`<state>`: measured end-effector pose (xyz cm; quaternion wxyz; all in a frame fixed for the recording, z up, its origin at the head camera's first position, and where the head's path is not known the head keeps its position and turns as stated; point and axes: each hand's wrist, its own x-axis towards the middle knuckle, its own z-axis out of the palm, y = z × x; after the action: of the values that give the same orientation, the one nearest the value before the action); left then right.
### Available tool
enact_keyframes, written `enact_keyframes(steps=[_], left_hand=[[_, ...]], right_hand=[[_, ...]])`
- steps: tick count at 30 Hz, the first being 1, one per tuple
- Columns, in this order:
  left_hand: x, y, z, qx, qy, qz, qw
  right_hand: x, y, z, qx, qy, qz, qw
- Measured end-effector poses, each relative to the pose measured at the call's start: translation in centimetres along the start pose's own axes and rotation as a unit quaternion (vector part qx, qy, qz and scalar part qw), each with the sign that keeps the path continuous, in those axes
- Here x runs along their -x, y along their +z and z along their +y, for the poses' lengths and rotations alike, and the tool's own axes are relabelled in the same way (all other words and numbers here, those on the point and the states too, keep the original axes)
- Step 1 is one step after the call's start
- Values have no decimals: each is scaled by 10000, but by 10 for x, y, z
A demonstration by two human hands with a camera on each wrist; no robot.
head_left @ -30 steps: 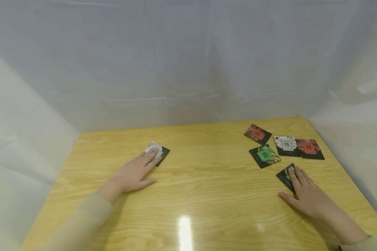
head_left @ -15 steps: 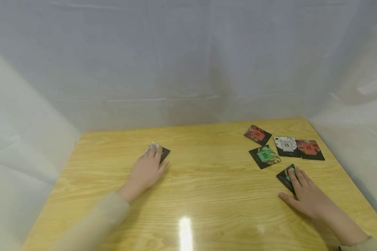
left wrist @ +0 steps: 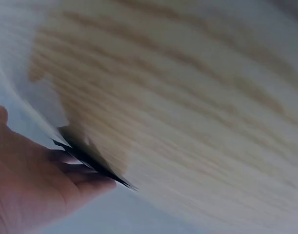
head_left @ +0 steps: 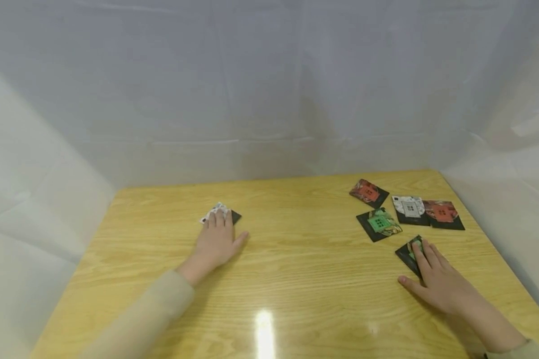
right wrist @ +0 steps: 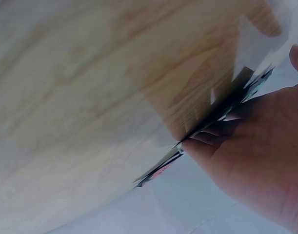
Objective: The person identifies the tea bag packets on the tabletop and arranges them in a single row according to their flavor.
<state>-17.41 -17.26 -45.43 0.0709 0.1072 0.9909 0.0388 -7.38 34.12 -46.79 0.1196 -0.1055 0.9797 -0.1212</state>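
Observation:
My left hand (head_left: 214, 243) lies on a small flat black-and-white packet (head_left: 236, 217) at the left of the table, fingers straight and thumb spread to the right. The fingers cover the packet's near part. In the left wrist view its dark edge (left wrist: 90, 161) shows under the fingertips. At the right, my right hand (head_left: 444, 285) rests with straight fingers on a black-and-green packet (head_left: 405, 255), partly hiding it. The right wrist view has this packet (right wrist: 214, 117) lying flat beneath the fingers, its shadowed underside against the wood.
Beyond the right hand lie another green packet (head_left: 379, 224), a white one (head_left: 409, 210) and two red ones, one (head_left: 443, 214) beside the white and one (head_left: 369, 193) farther back. The wooden table (head_left: 296, 279) meets pale curtains (head_left: 269, 99) at the back and sides.
My left hand has swung round and shifted right on the white packet, its fingers now pointing away from me. The packet has turned slightly. My right hand has stayed in place.

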Motion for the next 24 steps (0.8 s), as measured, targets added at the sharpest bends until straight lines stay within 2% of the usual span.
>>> enact_keyframes(steps=[7, 14, 19, 24], left_hand=[[0, 2, -6, 329, 126, -91, 9993], [6, 3, -26, 718, 720, -42, 9948], [11, 4, -45, 567, 963, 44, 9937], [12, -1, -56, 250, 1068, 82, 9939]], right_hand=[[0, 1, 0, 11, -9, 22, 10000], [0, 0, -1, 23, 10, 34, 10000], [0, -1, -2, 50, 36, 2, 10000], [0, -2, -2, 51, 31, 11, 10000]])
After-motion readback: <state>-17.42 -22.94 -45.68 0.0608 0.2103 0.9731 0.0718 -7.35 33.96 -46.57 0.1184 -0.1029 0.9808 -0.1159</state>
